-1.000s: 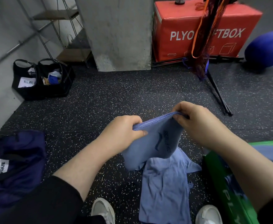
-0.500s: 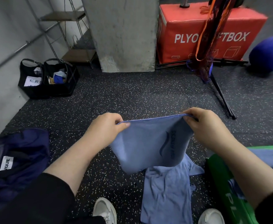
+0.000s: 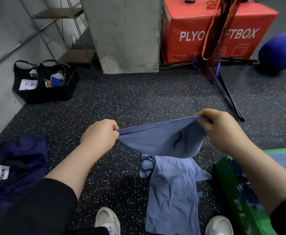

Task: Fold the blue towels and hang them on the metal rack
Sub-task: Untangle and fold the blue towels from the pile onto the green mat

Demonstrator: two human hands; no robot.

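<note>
Your left hand [image 3: 99, 136] and right hand [image 3: 219, 128] are each pinching a top corner of the doubled towel [image 3: 157, 142], stretched mid-air over the floor [image 3: 139, 99], so if either pinch slackens, I'd guess the layers slide apart and drop onto the crumpled towel [image 3: 172, 192] below.

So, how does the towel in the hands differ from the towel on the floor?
The held towel hangs stretched between the left hand and right hand; the floor towel lies crumpled. The held towel shows a dark logo; the floor towel shows none. Both are light blue.
</note>
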